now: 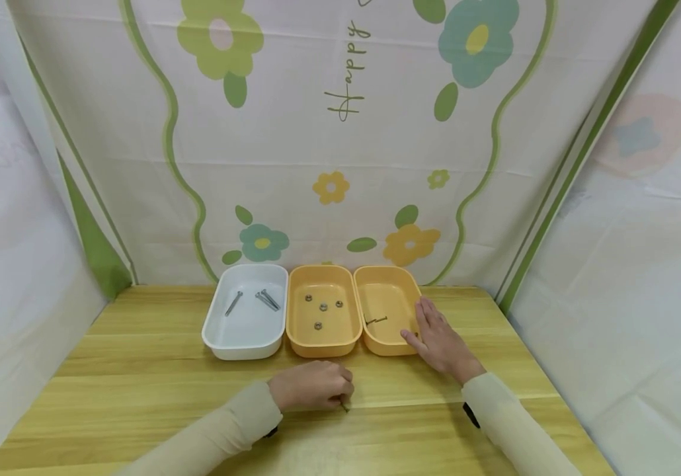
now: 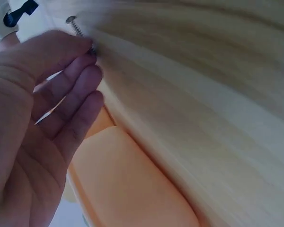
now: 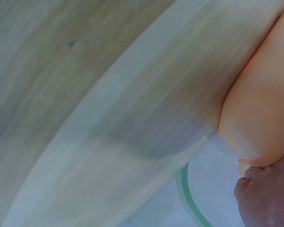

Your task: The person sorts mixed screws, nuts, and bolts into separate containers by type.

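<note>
My left hand [image 1: 315, 385] is just in front of the middle orange tray [image 1: 324, 348]. Between thumb and fingertips it pinches a small screw [image 2: 77, 29], whose head and upper thread stick out; the rest is hidden by the fingers. My right hand [image 1: 443, 344] rests on the right side of the right-hand orange tray [image 1: 389, 348], fingers fairly straight along the rim and the thumb over the inside. A few thin brownish screws [image 1: 379, 320] lie in that tray, and the hand may cover more.
Several hex nuts [image 1: 323, 307] lie in the middle orange tray. Left of it, a white tray [image 1: 244, 337] holds three long silver bolts [image 1: 234, 303]. The trays stand side by side on a wood-grain table [image 1: 156, 377], before a flower-printed cloth [image 1: 293, 132].
</note>
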`<state>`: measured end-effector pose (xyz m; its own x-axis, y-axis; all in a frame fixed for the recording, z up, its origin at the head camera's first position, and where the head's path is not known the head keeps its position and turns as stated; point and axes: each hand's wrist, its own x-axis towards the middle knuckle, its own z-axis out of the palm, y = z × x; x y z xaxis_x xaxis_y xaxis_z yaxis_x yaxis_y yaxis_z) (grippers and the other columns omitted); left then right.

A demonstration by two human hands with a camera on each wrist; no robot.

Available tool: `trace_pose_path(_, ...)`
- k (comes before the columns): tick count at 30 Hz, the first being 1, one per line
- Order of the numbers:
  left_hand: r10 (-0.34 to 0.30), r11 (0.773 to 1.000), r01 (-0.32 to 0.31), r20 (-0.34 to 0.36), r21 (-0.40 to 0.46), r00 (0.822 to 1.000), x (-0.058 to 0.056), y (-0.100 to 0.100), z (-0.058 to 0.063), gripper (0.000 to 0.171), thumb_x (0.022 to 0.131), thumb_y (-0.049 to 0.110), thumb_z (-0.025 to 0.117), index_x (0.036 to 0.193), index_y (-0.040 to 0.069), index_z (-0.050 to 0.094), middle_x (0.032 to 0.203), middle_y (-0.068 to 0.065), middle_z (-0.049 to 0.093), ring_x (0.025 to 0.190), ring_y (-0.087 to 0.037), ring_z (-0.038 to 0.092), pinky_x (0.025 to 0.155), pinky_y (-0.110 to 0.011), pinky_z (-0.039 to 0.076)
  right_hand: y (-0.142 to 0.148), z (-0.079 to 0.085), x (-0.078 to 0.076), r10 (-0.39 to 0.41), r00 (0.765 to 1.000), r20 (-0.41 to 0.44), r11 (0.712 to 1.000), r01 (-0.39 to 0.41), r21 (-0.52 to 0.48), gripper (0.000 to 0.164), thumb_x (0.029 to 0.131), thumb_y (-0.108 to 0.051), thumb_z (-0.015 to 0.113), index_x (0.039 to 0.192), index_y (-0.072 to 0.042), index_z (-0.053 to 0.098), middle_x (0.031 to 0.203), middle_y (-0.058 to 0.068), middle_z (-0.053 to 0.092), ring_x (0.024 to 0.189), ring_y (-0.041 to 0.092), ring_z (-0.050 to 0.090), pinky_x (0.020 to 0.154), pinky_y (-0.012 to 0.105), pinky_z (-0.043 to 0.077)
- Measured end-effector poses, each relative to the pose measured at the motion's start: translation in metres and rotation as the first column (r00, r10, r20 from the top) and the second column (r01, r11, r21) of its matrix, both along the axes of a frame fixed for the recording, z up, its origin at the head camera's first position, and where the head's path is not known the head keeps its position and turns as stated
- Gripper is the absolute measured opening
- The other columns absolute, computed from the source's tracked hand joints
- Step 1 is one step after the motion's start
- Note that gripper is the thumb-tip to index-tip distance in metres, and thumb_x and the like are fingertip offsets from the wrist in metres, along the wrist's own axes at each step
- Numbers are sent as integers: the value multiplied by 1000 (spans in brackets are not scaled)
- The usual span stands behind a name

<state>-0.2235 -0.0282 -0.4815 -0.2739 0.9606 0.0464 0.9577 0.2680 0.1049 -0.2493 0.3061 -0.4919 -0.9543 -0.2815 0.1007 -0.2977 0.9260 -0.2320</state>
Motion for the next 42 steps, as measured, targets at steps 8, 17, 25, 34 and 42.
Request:
trace_pose_path(8, 36, 999, -35, 40, -12, 999, 3, 2, 7, 18, 86, 9, 78, 79, 20, 66, 74, 14, 56, 64, 7, 43, 58, -6, 34, 0, -1, -1, 1, 1000, 19, 1000, -1, -2, 91, 111, -59, 35, 165, 9, 10, 176, 28, 5, 165, 44, 7, 132, 61, 17)
trace_pose_path(17, 2, 997, 2, -44, 74, 999, -1, 4, 30, 17, 84, 9, 79, 79, 18, 66, 74, 12, 61, 66, 8, 44, 59, -3, 35, 2, -2, -2, 7, 1000, -21, 1000, -7, -5, 89, 112, -57, 37, 164, 11, 12, 175, 30, 8, 164, 46, 10, 131, 63, 19)
trace_pose_path(25, 19, 995, -5, -134, 101, 991, -11, 10, 52, 14, 85, 11, 77, 81, 18, 66, 80, 10, 65, 72, 4, 50, 65, -7, 41, 1, -1, -1, 1, 1000, 2, 1000, -1, -9, 90, 111, -59, 35, 165, 10, 11, 176, 29, 7, 164, 46, 9, 131, 63, 17)
trace_pose_path(34, 75, 986, -38, -228, 161, 971, -20, 24, 69, 14, 87, 9, 74, 80, 17, 65, 78, 9, 64, 67, 2, 51, 60, -8, 38, 0, -1, 0, 2, 1000, -28, 1000, -2, -9, 89, 111, -57, 38, 164, 11, 14, 175, 30, 11, 163, 47, 12, 130, 64, 21)
trace_pose_path(42, 160, 974, -120, -207, 194, 965, -32, 41, 71, 18, 94, 9, 70, 80, 17, 61, 78, 8, 60, 67, -1, 47, 60, -10, 37, 1, -2, -1, 0, 1000, -19, 1000, 0, -3, 91, 111, -59, 36, 165, 10, 13, 176, 28, 8, 164, 46, 11, 130, 64, 20)
